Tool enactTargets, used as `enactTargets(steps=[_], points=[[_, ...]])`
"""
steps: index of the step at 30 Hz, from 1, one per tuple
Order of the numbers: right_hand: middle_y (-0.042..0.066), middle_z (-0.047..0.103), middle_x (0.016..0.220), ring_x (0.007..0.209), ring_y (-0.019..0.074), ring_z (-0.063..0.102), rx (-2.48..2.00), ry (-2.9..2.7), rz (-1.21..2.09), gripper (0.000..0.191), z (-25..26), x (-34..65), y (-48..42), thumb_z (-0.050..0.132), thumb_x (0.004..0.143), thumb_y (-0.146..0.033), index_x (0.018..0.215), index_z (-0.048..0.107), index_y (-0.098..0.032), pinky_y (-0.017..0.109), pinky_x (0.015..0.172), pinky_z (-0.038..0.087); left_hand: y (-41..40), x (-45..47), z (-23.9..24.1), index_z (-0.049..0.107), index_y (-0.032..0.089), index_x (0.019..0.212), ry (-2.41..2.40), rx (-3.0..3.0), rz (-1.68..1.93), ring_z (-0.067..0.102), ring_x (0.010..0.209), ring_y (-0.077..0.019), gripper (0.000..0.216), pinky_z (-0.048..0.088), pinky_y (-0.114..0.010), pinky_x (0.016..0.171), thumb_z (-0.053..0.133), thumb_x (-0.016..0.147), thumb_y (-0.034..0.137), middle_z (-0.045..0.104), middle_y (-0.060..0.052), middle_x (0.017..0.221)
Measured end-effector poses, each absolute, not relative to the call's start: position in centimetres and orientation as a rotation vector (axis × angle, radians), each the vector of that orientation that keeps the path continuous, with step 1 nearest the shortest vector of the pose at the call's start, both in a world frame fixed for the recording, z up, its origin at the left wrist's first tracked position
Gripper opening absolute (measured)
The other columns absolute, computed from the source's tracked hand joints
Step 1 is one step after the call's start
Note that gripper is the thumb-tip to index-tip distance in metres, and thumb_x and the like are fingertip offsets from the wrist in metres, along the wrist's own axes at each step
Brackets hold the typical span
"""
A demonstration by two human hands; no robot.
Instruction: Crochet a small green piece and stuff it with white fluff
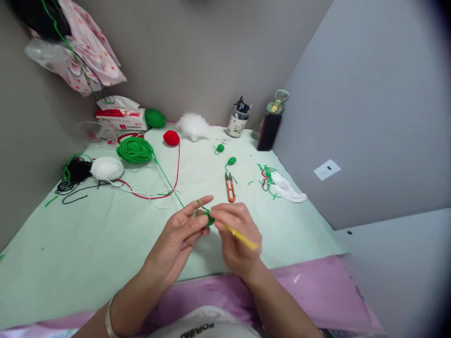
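Between my hands is a small green crochet piece (210,219), partly hidden by fingers. My left hand (185,227) pinches it between thumb and fingers, with green yarn (173,188) looped over the raised index finger. That strand runs back to a green yarn skein (136,150) at the left. My right hand (239,234) grips a crochet hook with a yellow handle (243,238), its tip at the green piece and hidden from sight. Just beyond my hands lie orange thread snips (230,188), blades pointing away, near a small green crocheted ball (231,161).
Toward the back stand a tissue box (121,119), a red yarn ball (171,137), white stuffing (193,126), a pen cup (237,123), a bottle (276,107) and a phone (269,132). White yarn (107,168) and black yarn (78,170) lie left; yarn scraps (268,176) lie right.
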State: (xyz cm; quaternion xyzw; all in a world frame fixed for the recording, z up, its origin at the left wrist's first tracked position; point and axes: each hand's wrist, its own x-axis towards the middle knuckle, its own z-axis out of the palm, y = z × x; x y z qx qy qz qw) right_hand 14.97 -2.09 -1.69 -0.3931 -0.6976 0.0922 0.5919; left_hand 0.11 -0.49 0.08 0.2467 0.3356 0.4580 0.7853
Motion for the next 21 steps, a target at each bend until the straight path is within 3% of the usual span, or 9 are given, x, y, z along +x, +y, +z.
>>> enactTargets(steps=[3, 8, 13, 15, 17, 19, 21], points=[[0.003, 0.073, 0.09, 0.078, 0.016, 0.065, -0.889, -1.341, 0.559, 0.025, -1.0, 15.1, -1.8, 0.055, 0.101, -0.015, 0.105, 0.076, -0.028, 0.033, 0.072, 0.054, 0.0, -0.3, 0.1, 0.079, 0.017, 0.117, 0.711, 0.512, 1.015, 0.019, 0.044, -0.0006, 0.037, 0.05, -0.017, 0.073, 0.085, 0.08, 0.021, 0.042, 0.013, 0.053], [0.003, 0.074, 0.091, 0.076, 0.0137, 0.066, -0.873, -1.25, 0.837, 0.018, -0.7, 14.9, -1.0, 0.061, 0.1, -0.026, 0.097, 0.079, -0.025, 0.028, 0.07, 0.054, -0.2, -0.3, 0.4, 0.08, 0.021, 0.115, 0.773, 0.624, 1.003, 0.046, 0.059, -0.0043, 0.039, 0.046, -0.015, 0.069, 0.087, 0.077, 0.024, 0.063, 0.004, 0.074], [0.004, 0.074, 0.093, 0.08, 0.0152, 0.068, -0.942, -1.41, 0.604, 0.02, -1.1, 14.7, -1.3, 0.06, 0.1, -0.018, 0.105, 0.077, -0.026, 0.029, 0.07, 0.057, -0.4, 0.3, 0.3, 0.08, 0.023, 0.114, 0.82, 0.655, 1.089, 0.059, 0.081, -0.0101, 0.038, 0.047, -0.017, 0.078, 0.088, 0.077, 0.024, 0.069, 0.001, 0.084], [0.006, 0.075, 0.101, 0.09, 0.0183, 0.069, -0.938, -1.592, 0.336, 0.027, -1.4, 14.7, -1.5, 0.062, 0.097, -0.012, 0.114, 0.076, -0.028, 0.032, 0.074, 0.058, -0.3, 0.4, 0.1, 0.08, 0.022, 0.116, 0.777, 0.607, 1.079, 0.05, 0.063, -0.0058, 0.039, 0.048, -0.018, 0.079, 0.087, 0.078, 0.022, 0.064, 0.004, 0.074], [0.008, 0.076, 0.105, 0.093, 0.0199, 0.07, -0.911, -1.672, 0.151, 0.033, -1.5, 14.9, -1.6, 0.062, 0.095, -0.008, 0.118, 0.075, -0.028, 0.034, 0.076, 0.058, 0.0, 0.2, 0.0, 0.08, 0.019, 0.116, 0.703, 0.524, 0.996, 0.03, 0.048, -0.0026, 0.036, 0.051, -0.02, 0.079, 0.085, 0.08, 0.021, 0.049, 0.01, 0.057], [0.007, 0.076, 0.099, 0.088, 0.0187, 0.069, -0.909, -1.57, 0.22, 0.029, -1.4, 15.1, -1.5, 0.06, 0.096, -0.009, 0.114, 0.076, -0.027, 0.034, 0.075, 0.058, 0.2, -0.1, 0.0, 0.082, 0.015, 0.11, 0.653, 0.453, 0.942, 0.016, 0.045, -0.0025, 0.031, 0.052, -0.02, 0.077, 0.084, 0.08, 0.021, 0.033, 0.014, 0.048], [0.004, 0.075, 0.091, 0.077, 0.0158, 0.067, -0.903, -1.354, 0.494, 0.022, -1.2, 15.3, -1.3, 0.058, 0.099, -0.015, 0.105, 0.076, -0.025, 0.031, 0.069, 0.056, 0.2, -0.4, 0.1, 0.083, 0.015, 0.105, 0.653, 0.432, 0.971, 0.017, 0.045, -0.0026, 0.028, 0.053, -0.021, 0.077, 0.085, 0.078, 0.021, 0.03, 0.014, 0.047]])
